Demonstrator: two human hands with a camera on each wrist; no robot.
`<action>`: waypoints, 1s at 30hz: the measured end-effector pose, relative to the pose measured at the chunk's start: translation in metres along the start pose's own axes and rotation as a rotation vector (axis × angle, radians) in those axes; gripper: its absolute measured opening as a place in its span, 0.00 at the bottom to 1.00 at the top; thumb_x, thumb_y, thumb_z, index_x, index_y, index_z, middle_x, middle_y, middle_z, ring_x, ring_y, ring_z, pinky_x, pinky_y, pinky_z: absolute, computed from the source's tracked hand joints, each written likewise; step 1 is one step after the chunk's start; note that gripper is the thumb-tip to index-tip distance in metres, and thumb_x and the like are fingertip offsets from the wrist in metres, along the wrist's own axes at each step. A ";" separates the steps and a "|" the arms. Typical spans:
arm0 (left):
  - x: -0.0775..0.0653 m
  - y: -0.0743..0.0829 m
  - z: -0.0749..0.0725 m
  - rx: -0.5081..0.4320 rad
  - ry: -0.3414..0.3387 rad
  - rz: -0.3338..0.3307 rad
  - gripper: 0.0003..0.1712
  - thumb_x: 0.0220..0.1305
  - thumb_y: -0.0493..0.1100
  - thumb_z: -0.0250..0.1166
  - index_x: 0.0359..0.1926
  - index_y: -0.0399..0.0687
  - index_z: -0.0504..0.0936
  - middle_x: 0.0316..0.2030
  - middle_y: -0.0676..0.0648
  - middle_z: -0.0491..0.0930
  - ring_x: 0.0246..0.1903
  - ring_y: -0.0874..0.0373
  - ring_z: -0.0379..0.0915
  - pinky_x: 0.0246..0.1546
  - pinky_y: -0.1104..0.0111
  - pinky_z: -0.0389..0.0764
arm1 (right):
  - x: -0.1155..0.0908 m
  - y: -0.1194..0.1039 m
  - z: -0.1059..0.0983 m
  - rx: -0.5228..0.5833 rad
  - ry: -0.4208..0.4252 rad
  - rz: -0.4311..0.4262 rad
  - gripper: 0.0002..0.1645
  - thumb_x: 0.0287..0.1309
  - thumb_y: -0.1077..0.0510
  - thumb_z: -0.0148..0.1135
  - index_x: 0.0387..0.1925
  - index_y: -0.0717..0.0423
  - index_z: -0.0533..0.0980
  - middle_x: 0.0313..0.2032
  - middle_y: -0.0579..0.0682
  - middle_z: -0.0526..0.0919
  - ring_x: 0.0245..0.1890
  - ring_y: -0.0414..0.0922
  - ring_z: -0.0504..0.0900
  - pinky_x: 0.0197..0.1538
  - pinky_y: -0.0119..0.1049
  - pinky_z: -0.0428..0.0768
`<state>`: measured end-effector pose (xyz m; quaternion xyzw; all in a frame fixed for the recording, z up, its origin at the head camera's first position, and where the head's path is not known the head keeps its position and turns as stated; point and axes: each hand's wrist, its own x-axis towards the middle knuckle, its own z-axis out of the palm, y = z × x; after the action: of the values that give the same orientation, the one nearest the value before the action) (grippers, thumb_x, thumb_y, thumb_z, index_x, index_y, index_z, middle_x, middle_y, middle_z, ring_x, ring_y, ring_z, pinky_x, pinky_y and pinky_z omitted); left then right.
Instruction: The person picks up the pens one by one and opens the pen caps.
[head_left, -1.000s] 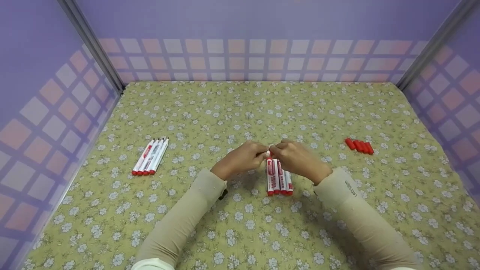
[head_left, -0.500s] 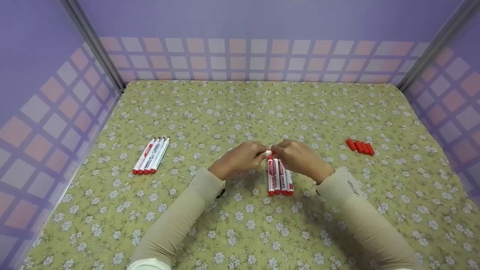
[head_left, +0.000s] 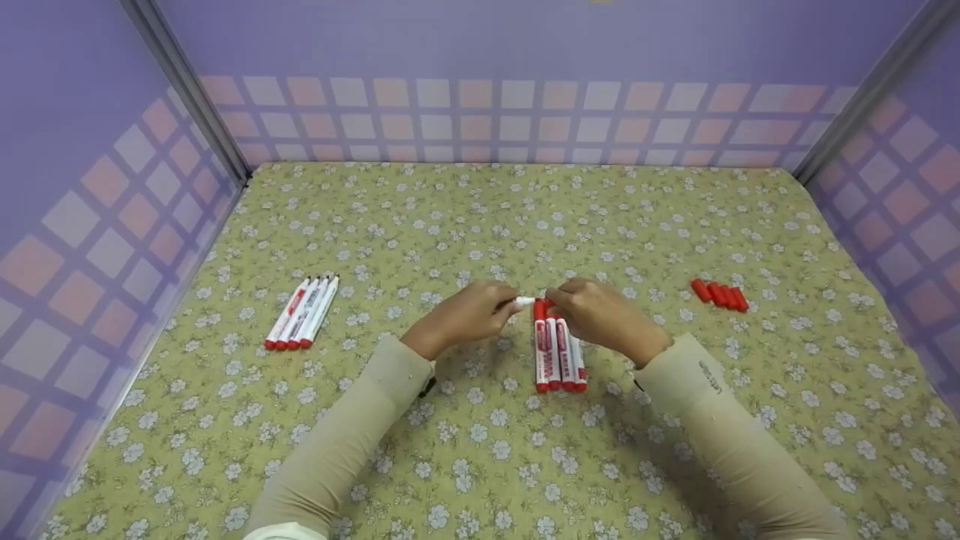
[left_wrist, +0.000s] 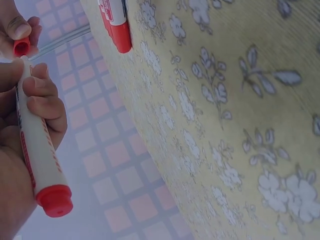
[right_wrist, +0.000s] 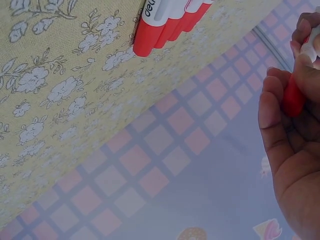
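Observation:
My left hand point(head_left: 465, 311) grips a white marker point(left_wrist: 42, 145) with a red end plug; its white neck and tip stick out past the fingers. A red cap point(right_wrist: 293, 97) is pinched between the thumb and fingers of my right hand point(head_left: 604, 315). In the left wrist view the cap's open mouth faces the marker's tip, right at it. Below the hands lies a row of capped red-and-white markers point(head_left: 553, 360), side by side, partly covered by the right hand in the head view.
Several uncapped markers point(head_left: 302, 311) lie in a row at the left, tips pointing away. Several loose red caps point(head_left: 720, 294) lie together at the right. A flowered cloth point(head_left: 450, 225) covers the table, with purple panels point(head_left: 525, 45) around it.
My left hand has shifted left with the marker, uncovering its white neck as it draws away from the right hand. Red caps on the row below now show more. The right hand is nearly still.

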<state>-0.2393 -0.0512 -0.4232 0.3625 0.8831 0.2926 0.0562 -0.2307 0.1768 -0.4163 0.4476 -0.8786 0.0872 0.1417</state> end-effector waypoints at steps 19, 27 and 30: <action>-0.022 -0.015 -0.013 0.040 0.115 -0.129 0.15 0.72 0.44 0.54 0.51 0.45 0.82 0.32 0.48 0.80 0.24 0.60 0.64 0.28 0.65 0.69 | -0.002 -0.001 0.001 -0.004 -0.032 0.040 0.06 0.60 0.65 0.62 0.37 0.63 0.82 0.28 0.53 0.85 0.27 0.44 0.83 0.33 0.35 0.83; -0.031 -0.026 -0.024 -0.015 0.153 -0.180 0.17 0.73 0.46 0.53 0.49 0.39 0.82 0.32 0.46 0.78 0.24 0.58 0.65 0.27 0.66 0.69 | -0.003 0.001 0.001 0.006 -0.009 0.021 0.03 0.61 0.65 0.61 0.33 0.61 0.80 0.26 0.53 0.83 0.25 0.44 0.82 0.30 0.34 0.82; -0.036 -0.029 -0.029 -0.053 0.171 -0.209 0.18 0.73 0.46 0.53 0.49 0.39 0.82 0.36 0.45 0.78 0.27 0.57 0.68 0.29 0.66 0.71 | -0.004 0.001 0.001 0.011 -0.003 0.016 0.04 0.61 0.65 0.61 0.33 0.62 0.80 0.26 0.53 0.83 0.25 0.44 0.82 0.29 0.34 0.81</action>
<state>-0.2399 -0.1056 -0.4201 0.2406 0.9095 0.3383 0.0202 -0.2294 0.1798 -0.4180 0.4412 -0.8820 0.0926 0.1373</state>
